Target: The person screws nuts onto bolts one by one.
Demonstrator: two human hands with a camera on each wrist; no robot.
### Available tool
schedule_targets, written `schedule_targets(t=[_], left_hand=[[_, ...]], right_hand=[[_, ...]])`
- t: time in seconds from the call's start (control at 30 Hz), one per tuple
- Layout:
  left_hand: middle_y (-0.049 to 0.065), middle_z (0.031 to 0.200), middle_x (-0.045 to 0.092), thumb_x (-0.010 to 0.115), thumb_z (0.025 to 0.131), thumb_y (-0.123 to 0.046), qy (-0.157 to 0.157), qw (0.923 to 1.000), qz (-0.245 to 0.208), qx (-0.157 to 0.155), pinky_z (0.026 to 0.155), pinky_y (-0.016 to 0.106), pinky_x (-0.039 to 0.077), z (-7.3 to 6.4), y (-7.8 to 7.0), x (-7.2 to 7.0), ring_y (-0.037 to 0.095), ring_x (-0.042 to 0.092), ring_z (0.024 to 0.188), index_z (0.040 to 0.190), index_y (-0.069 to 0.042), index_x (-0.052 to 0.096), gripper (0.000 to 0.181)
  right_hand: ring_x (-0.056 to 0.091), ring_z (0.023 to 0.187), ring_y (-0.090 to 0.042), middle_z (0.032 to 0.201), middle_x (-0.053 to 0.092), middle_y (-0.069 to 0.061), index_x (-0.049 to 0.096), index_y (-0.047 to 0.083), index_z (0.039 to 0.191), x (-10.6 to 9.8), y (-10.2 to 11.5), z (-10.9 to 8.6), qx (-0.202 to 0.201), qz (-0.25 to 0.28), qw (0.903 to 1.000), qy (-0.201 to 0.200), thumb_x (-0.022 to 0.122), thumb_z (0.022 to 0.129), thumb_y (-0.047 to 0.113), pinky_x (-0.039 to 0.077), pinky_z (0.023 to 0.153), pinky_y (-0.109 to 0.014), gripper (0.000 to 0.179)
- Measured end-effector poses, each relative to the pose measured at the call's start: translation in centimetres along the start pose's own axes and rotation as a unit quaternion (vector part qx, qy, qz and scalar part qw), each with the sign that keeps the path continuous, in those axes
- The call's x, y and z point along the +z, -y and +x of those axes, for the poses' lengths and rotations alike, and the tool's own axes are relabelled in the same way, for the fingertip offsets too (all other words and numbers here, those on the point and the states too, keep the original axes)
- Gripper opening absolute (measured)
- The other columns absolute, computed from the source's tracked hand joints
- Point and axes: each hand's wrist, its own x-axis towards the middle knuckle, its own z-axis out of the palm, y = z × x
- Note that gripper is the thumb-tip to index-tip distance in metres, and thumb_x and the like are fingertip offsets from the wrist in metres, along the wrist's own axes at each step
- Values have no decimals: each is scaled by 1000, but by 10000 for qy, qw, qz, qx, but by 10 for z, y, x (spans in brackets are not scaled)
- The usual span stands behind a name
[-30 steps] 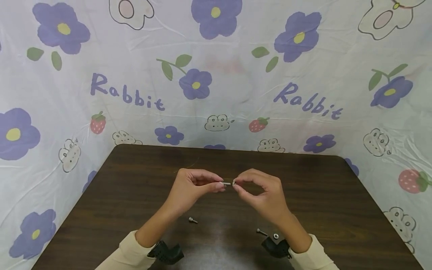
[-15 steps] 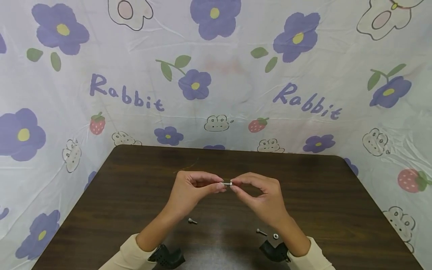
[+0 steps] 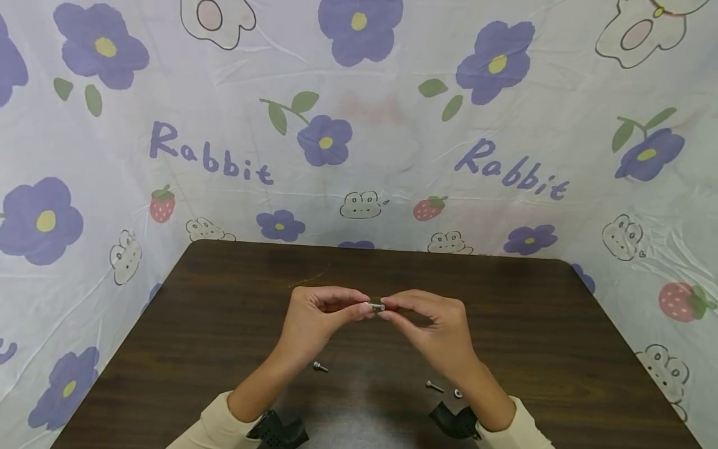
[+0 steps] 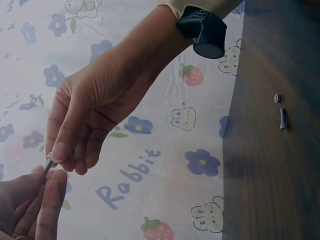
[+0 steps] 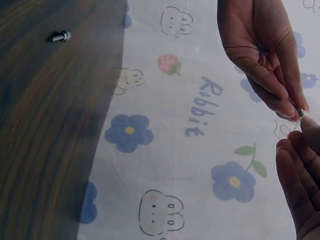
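Observation:
My left hand (image 3: pixel 311 321) pinches a small silver bolt (image 3: pixel 374 306) between thumb and fingers, its shank lying level and pointing right. My right hand (image 3: pixel 434 324) pinches a small nut (image 3: pixel 384 307) at the bolt's tip, largely covered by the fingertips. In the left wrist view the bolt (image 4: pixel 48 167) spans the short gap between the left hand (image 4: pixel 32 205) and the right hand (image 4: pixel 95 95). The right wrist view shows the left hand (image 5: pixel 265 55) and right hand (image 5: pixel 302 175) meeting fingertip to fingertip, with most of the bolt hidden.
On the dark wooden table (image 3: pixel 224 337) lies a bolt with a nut on it (image 3: pixel 320 366), left of centre. A bare bolt (image 3: pixel 434 386) and a loose nut (image 3: pixel 457 393) lie near the right forearm. A patterned cloth (image 3: pixel 392 156) hangs behind the table.
The right hand has moved left, bringing the nut from just off the bolt's tip onto it. The left hand keeps its grip, nearly still.

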Motion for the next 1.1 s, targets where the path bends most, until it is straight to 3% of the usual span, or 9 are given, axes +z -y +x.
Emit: schedule_targets(t=[0.33, 0.47, 0.77, 1.1], left_hand=[[11, 89, 78, 82, 86, -9, -18, 9996, 214, 200, 72, 36, 63, -1, -1, 1, 29, 76, 80, 98, 2, 78, 16], [9, 88, 78, 82, 86, -9, -47, 9991, 296, 312, 71, 37, 63, -1, -1, 2, 28, 76, 79, 96, -3, 80, 12], [7, 88, 78, 81, 86, -6, -113, 9967, 487, 644, 71, 39, 63, -3, 1, 5, 26, 76, 79, 95, -4, 80, 9], [5, 90, 78, 81, 86, -7, -165, 9955, 508, 787, 73, 38, 63, -4, 2, 10, 24, 76, 82, 95, -5, 81, 10]], right_hand=[[73, 80, -17, 92, 76, -3, 78, 5, 99, 1, 3, 1, -40, -195, 9998, 40, 82, 80, -6, 59, 73, -21, 22], [72, 80, -15, 92, 76, -2, 77, 7, 98, 0, 4, 0, 70, -211, 9996, 174, 80, 84, -4, 58, 73, -20, 18], [67, 75, -10, 85, 72, 0, 73, 12, 95, 2, 5, -4, 808, -71, 9955, 498, 72, 94, 2, 56, 69, -22, 9], [47, 53, -6, 62, 53, 9, 59, 17, 72, 9, 9, -4, 1317, -7, 9902, 460, 59, 102, 3, 42, 48, -23, 33]])
